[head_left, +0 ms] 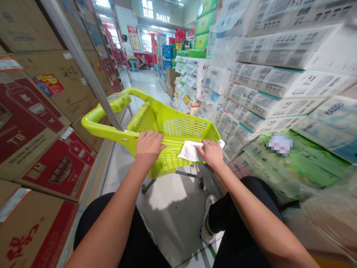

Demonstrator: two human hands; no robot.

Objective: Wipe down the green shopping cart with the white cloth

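Note:
A lime-green plastic shopping cart (184,124) with a perforated basket stands sideways in front of my knees. My left hand (149,147) is closed over the near rim of the basket, close to the handle end. Farther right along that rim, my right hand (212,152) presses a white cloth (190,152) against the plastic, fingers curled over the edge. Part of the cloth hangs down the outer side, and a bit of it shows past my right fingers. The cart's handle (96,119) and a metal pole rise at the left.
Stacked cardboard cartons (47,149) line the left side. Wrapped packs of tissue paper (267,82) are piled high on the right, with green packs (312,160) lower down. A tiled aisle (147,80) runs ahead, with a blue stool (134,65) at its far end.

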